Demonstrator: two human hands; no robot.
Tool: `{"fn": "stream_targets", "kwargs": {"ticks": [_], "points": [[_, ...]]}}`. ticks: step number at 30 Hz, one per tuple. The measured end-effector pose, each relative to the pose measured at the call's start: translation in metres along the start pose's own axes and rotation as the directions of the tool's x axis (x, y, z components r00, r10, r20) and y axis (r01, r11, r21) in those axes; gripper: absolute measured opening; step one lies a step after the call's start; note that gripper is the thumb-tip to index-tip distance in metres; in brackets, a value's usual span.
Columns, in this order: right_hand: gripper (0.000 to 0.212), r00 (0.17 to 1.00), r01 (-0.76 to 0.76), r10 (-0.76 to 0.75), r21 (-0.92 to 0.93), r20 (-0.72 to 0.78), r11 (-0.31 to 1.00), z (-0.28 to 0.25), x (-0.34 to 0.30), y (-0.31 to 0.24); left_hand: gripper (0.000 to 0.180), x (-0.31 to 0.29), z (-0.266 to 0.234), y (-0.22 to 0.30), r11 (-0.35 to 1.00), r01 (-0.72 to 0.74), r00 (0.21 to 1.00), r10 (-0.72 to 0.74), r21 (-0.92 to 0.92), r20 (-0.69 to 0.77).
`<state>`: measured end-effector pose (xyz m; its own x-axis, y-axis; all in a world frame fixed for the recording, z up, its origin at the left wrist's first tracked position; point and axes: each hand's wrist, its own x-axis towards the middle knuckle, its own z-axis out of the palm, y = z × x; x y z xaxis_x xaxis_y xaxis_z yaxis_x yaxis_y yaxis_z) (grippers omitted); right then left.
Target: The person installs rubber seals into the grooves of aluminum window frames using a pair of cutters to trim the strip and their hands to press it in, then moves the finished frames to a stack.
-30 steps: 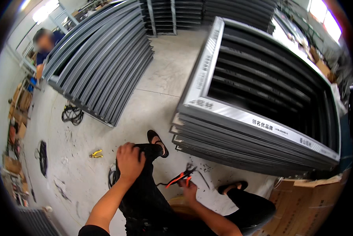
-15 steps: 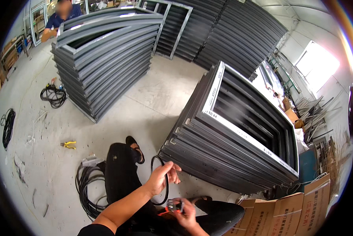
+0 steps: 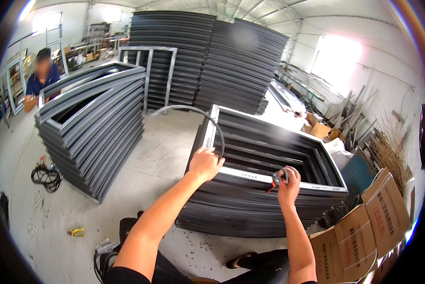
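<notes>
My left hand (image 3: 206,164) is closed around a thin black sealing strip (image 3: 218,127). The strip rises from my fingers and arcs away to the far left, its end reaching over the floor. This hand is at the near left corner of the top window frame (image 3: 250,176) on a stack of dark frames with white-taped faces. My right hand (image 3: 288,185) grips a small dark hand tool (image 3: 279,177) with a red part, over the near edge of the same frame. My fingers partly cover the tool, so its exact kind is unclear.
Another tall frame stack (image 3: 99,128) stands at the left, with a person (image 3: 43,78) behind it. More frames (image 3: 236,61) are piled at the back. Yellow pliers (image 3: 76,232) and coiled black cable (image 3: 46,177) lie on the floor. Cardboard boxes (image 3: 352,248) stand at the lower right.
Both my hands have moved from above my lap up to the near edge of the frame stack. The strip now arcs out over the stack. My view has tilted up and turned.
</notes>
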<state>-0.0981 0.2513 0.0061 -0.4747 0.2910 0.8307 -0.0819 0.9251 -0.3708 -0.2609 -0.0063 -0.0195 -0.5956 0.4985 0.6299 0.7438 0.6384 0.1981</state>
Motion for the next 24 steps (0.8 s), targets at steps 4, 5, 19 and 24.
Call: {"fn": "stream_targets", "kwargs": {"ticks": [4,5,19,24], "points": [[0.018,0.996,-0.04,0.025,-0.159,-0.091,0.987,0.014,-0.005,0.037,0.034,-0.01,-0.002,0.036,1.0,0.007,0.999,-0.007,-0.016,0.041],[0.018,0.996,-0.025,0.008,-0.185,-0.092,0.983,0.025,-0.011,0.038,0.034,-0.015,-0.007,0.032,0.999,0.021,0.998,-0.019,-0.039,0.055],[0.023,0.989,0.147,-0.146,0.028,-0.033,0.989,-0.037,-0.039,0.039,0.023,-0.108,-0.083,0.125,0.997,0.032,0.998,-0.028,-0.072,0.048],[0.024,0.996,0.078,-0.08,0.052,0.032,0.996,-0.046,-0.045,0.012,0.019,-0.124,-0.102,0.139,0.947,0.097,0.989,-0.127,-0.306,-0.078]]}}
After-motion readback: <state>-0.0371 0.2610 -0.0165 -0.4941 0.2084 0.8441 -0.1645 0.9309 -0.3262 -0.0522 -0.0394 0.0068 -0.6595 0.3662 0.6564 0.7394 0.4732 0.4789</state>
